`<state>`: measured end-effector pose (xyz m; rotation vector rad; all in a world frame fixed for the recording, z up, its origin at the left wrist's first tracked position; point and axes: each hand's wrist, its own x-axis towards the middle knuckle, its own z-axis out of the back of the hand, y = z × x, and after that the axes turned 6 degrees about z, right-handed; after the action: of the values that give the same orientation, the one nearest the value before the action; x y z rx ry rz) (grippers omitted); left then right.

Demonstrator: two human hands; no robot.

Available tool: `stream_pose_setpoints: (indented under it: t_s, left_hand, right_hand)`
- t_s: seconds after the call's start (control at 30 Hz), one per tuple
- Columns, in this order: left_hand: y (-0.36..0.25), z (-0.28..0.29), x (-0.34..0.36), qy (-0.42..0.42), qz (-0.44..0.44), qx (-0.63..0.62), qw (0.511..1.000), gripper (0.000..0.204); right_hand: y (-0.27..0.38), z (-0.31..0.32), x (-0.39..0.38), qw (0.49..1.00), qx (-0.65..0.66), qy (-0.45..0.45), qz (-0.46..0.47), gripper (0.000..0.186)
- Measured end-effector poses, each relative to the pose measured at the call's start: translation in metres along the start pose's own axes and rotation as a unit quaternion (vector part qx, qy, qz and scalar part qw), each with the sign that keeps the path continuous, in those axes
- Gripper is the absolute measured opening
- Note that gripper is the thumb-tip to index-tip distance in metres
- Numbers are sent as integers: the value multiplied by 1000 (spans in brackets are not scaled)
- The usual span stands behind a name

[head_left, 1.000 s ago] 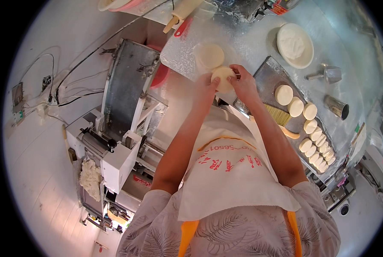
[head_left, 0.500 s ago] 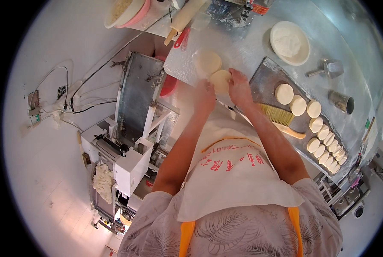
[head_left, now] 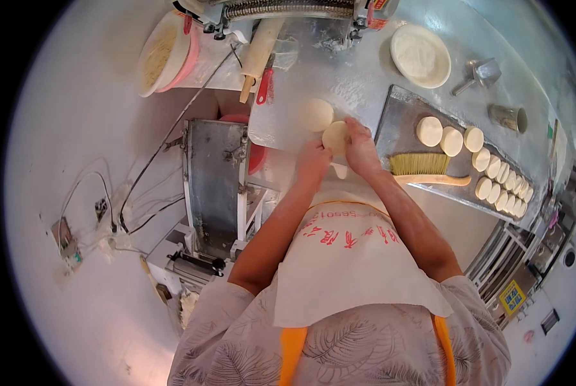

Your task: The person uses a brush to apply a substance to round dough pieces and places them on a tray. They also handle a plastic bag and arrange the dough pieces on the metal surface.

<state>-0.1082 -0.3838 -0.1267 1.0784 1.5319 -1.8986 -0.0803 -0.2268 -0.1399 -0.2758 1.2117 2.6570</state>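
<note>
At the near edge of the metal worktable [head_left: 288,83], a pale round of dough [head_left: 334,137] sits between my two hands. My left hand [head_left: 314,162] pinches its lower left edge, fingers curled in. My right hand [head_left: 361,148] grips its right edge, with the fingertips partly hidden against the dough. Just beyond it to the left lies a second flat dough round [head_left: 316,115], close against the first and touched by neither hand. To the right, a dark baking tray [head_left: 407,112] carries several thick dough rounds [head_left: 429,131] in rows.
A wooden-handled brush [head_left: 423,166] rests along the tray's near edge. Beyond stand a bowl of flour [head_left: 420,56], a metal scoop [head_left: 482,74] and a metal cup [head_left: 508,118]. A rolling pin [head_left: 262,55] and a red-handled tool [head_left: 265,87] lie at the far left, near a roller machine [head_left: 291,9].
The view has shifted, showing more of the far machine. My hands stay on the same dough round, and my left hand now sits lower along its edge.
</note>
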Motion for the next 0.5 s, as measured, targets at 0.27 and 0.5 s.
stream_pose_setpoints:
  t_s: [0.27, 0.5]
  left_hand:
    - [-10, 11, 14, 49, 57, 41, 996, 12]
    - [-29, 24, 25, 132, 104, -4, 986, 9]
  right_hand:
    - [19, 6, 0, 997, 34, -32, -63, 44]
    - [14, -7, 5, 997, -38, -53, -33, 42]
